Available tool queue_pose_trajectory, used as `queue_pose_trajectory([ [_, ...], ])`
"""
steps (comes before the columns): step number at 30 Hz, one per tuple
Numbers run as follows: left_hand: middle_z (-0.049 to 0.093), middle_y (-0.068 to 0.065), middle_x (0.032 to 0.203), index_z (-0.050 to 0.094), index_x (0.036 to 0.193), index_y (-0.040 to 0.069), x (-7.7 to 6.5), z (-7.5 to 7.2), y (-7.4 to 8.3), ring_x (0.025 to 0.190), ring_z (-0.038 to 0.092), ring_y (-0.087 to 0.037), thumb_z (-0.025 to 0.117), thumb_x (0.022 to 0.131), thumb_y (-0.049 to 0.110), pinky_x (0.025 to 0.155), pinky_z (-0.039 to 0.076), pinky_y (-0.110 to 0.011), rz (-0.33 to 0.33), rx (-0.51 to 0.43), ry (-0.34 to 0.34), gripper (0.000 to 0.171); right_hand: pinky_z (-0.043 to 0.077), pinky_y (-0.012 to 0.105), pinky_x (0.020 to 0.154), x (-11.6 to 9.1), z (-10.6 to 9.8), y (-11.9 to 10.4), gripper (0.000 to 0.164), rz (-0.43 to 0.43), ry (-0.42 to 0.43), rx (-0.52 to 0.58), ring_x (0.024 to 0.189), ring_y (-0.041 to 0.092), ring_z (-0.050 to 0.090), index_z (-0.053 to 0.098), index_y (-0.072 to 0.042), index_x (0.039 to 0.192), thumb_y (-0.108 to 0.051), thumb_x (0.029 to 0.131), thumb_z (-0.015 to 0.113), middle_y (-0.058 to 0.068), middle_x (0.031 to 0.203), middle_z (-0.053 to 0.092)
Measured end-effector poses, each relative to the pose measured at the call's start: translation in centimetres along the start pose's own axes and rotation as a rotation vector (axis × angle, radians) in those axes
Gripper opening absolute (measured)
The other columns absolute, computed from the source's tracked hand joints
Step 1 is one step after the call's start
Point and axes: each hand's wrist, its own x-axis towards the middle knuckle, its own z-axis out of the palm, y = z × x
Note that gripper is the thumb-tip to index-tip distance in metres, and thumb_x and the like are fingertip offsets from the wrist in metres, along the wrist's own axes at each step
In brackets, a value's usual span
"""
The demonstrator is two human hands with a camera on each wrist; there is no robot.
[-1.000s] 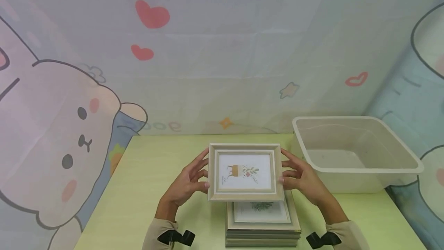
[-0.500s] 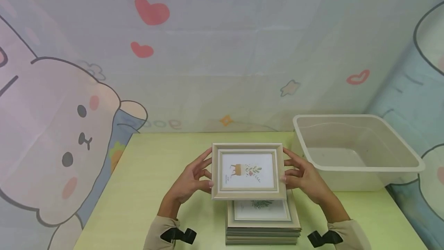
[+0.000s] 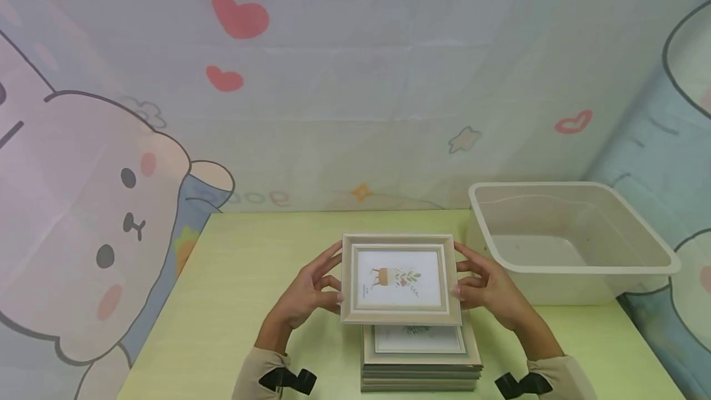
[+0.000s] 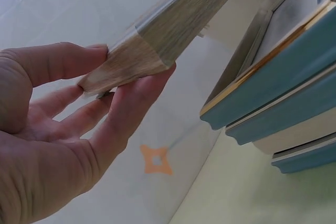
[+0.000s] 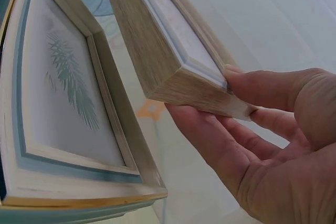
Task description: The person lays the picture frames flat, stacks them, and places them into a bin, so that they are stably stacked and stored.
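Note:
Both hands hold a pale wood picture frame [image 3: 401, 316] in the air, its print of a plant and an orange pot facing up. My left hand [image 3: 304, 296] grips the left edge, thumb on the front rim and fingers beneath, as the left wrist view shows on the wooden frame side [image 4: 157, 45]. At the opposite edge, my right hand [image 3: 487, 292] pinches the frame the same way; its thumb [image 5: 268, 85] lies on the rim. Below and nearer stands a stack of picture frames [image 3: 420, 360], whose top one bears a green leaf print [image 5: 73, 82], partly covered in the head view.
A whitish plastic bin [image 3: 583, 271] stands at the back right of the light green table [image 3: 222, 301]. Behind the table hangs a cartoon-printed cloth [image 3: 355, 91] with hearts and a rabbit. Each wrist wears a black camera mount [image 3: 287, 380].
Over the last second the held frame and both hands have shifted slightly to the right. In the last half second the frame has dropped a little. The stack stays put.

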Motion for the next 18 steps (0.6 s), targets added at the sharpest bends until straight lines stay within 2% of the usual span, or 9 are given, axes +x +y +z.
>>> queue_pose_trajectory([
  [3, 0.021, -0.021, 0.165, 0.018, 0.161, 0.016, 0.1, 0.3, -0.6, 0.089, 0.064, -0.013, 0.068, 0.081, -0.011, 0.070, 0.062, -0.047, -0.025, -0.004, 0.004, 0.099, 0.063, 0.041, 0.069, -0.3, -0.3, 0.1, 0.087, 0.023, -0.015, 0.005, 0.091, 0.011, 0.068, 0.017, -0.005, 0.159, 0.002, 0.089, 0.069, 0.034, 0.129, 0.040],
  [10, 0.021, -0.022, 0.164, 0.018, 0.161, 0.016, -0.1, 1.0, -1.8, 0.087, 0.066, -0.013, 0.066, 0.080, -0.011, 0.069, 0.063, -0.046, -0.080, -0.014, 0.015, 0.098, 0.063, 0.047, 0.069, -0.8, -1.0, 0.6, 0.086, 0.051, -0.078, -0.003, 0.085, 0.016, 0.066, 0.014, -0.001, 0.158, 0.000, 0.091, 0.067, 0.026, 0.120, 0.043],
  [18, 0.024, -0.023, 0.163, 0.021, 0.160, 0.015, -0.2, 1.7, -3.1, 0.087, 0.067, -0.015, 0.069, 0.080, -0.005, 0.072, 0.062, -0.041, -0.135, -0.028, 0.038, 0.095, 0.063, 0.043, 0.069, -1.6, -1.6, 1.5, 0.087, 0.151, -0.097, -0.029, 0.086, 0.019, 0.060, 0.015, -0.005, 0.159, -0.009, 0.092, 0.069, 0.022, 0.120, 0.037],
])
